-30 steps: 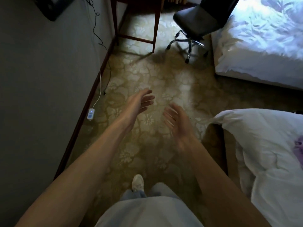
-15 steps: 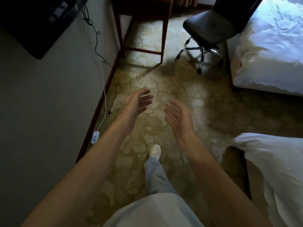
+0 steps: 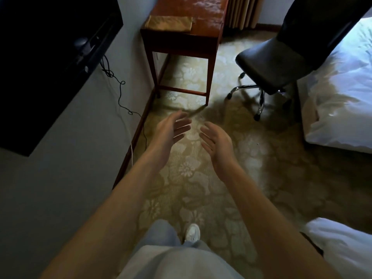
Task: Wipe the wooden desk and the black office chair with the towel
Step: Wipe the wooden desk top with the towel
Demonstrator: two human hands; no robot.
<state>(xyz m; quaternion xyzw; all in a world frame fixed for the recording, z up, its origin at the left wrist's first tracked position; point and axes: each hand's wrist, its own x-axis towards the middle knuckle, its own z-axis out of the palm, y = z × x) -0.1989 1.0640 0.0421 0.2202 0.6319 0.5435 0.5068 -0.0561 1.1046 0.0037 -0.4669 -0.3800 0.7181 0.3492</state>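
At the bottom centre of the frame, the person's pale grey clothing [image 3: 177,262] is filling the foreground, and one white shoe [image 3: 192,232] is showing just beyond it on the patterned beige carpet [image 3: 261,178]. At the lower right corner, a piece of white bedding [image 3: 342,244] is jutting in. Two bare forearms are reaching up from the bottom edge toward the middle of the frame. The left hand [image 3: 171,130] is hanging in the air just left of centre, wide open, its fingers nearly straight and slightly fanned, its palm facing right; it is holding nothing and touching nothing. The right hand [image 3: 217,141] is hovering just beside it, right of centre, also open and empty, its fingers relaxed and its palm facing left, so the two palms are facing each other across a narrow gap of carpet. Along the left side, a grey wall is running upward, with thin cables [image 3: 120,97] trailing down it to the floor. A dark flat screen [image 3: 50,57] is taking up the upper left corner. Farther off, at the top centre, the wooden desk [image 3: 191,33] is standing against that wall, and the folded tan towel [image 3: 170,23] is lying on the near left part of its top, well apart from both hands. To the right of the desk, the black office chair [image 3: 271,63] is standing on its chrome base, next to a white bed [image 3: 342,97] along the right edge.
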